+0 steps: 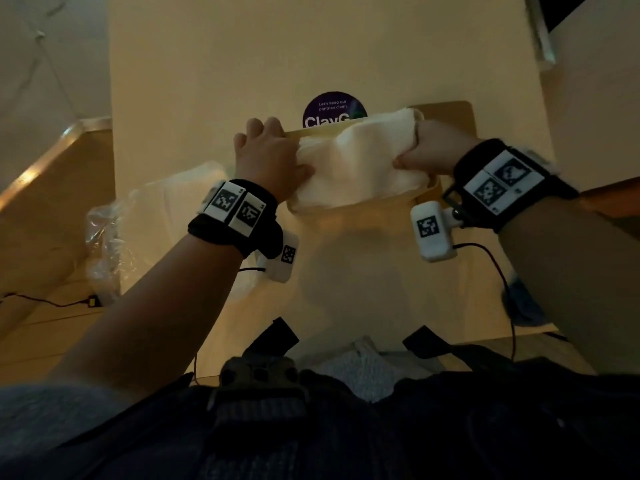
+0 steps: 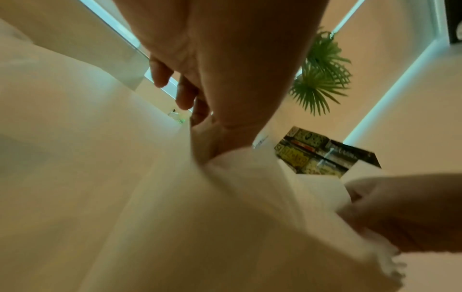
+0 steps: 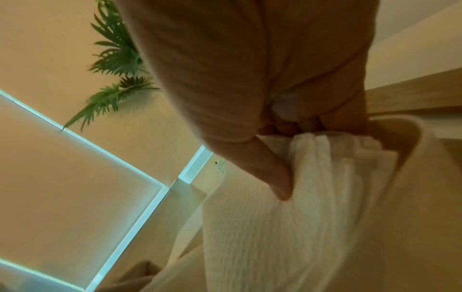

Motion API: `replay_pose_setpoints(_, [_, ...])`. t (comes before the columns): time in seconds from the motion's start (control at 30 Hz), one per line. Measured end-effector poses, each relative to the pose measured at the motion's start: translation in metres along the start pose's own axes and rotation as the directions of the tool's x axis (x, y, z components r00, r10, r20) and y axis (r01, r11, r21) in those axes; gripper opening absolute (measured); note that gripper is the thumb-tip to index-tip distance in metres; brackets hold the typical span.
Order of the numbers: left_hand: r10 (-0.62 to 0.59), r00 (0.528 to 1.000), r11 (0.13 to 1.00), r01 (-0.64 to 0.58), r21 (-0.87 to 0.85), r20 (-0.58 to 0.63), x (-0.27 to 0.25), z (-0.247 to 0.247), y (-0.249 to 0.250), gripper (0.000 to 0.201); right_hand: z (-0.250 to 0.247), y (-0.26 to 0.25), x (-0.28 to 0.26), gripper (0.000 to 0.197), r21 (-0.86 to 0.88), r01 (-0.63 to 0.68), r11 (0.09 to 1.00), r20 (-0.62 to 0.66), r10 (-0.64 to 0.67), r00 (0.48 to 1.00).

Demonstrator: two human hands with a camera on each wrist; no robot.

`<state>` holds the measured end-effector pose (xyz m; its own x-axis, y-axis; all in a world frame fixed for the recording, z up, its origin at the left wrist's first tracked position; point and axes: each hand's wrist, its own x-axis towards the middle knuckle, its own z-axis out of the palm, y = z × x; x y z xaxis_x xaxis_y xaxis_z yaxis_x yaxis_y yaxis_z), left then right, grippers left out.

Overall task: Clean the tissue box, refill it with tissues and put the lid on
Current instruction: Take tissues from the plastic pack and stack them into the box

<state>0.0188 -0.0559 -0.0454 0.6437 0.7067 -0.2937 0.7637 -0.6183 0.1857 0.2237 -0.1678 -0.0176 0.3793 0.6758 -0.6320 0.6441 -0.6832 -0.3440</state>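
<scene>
A cream tissue box stands in the middle of the table, with its top uncovered. A thick stack of white tissues lies bent across its opening, partly inside. My left hand holds the stack's left end, thumb on top and fingers curled over the far edge. My right hand grips the right end, its thumb dug into the tissues. A wooden lid lies flat behind the box on the right. In the left wrist view my left hand pinches the tissues.
A crumpled clear plastic wrapper lies at the table's left edge. A round purple sticker sits on the table behind the box. Something blue lies near the front right under my forearm. A wooden bench is to the left.
</scene>
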Motion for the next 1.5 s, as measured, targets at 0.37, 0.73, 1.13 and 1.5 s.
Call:
replay_pose_setpoints(0.37, [0.207,0.95,0.97,-0.23,-0.078,-0.235,-0.01,-0.021,0.015,0.048,-0.024,-0.004,-0.021,0.06,-0.115,-0.032,0.993,-0.206,0.008,0.978])
replay_pose_setpoints(0.73, [0.368,0.848,0.873,-0.456,0.172,0.38,0.018,0.016,0.029,0.075,0.015,-0.019,0.016,0.079,-0.577,0.356,0.735,0.224,-0.277,0.935])
replay_pose_setpoints(1.13, [0.361,0.93,0.897,-0.327,-0.296,0.065,-0.03,-0.004,0.002,0.034,0.016,-0.02,0.003,0.065,-0.537,0.298,0.789,0.108,-0.286,0.952])
replay_pose_setpoints(1.5, [-0.538,0.826,0.43,0.439,-0.789,0.167,-0.142,0.042,-0.11,0.029,0.067,-0.133,-0.05,0.031,0.015,0.706,0.708,-0.015,-0.706,0.708])
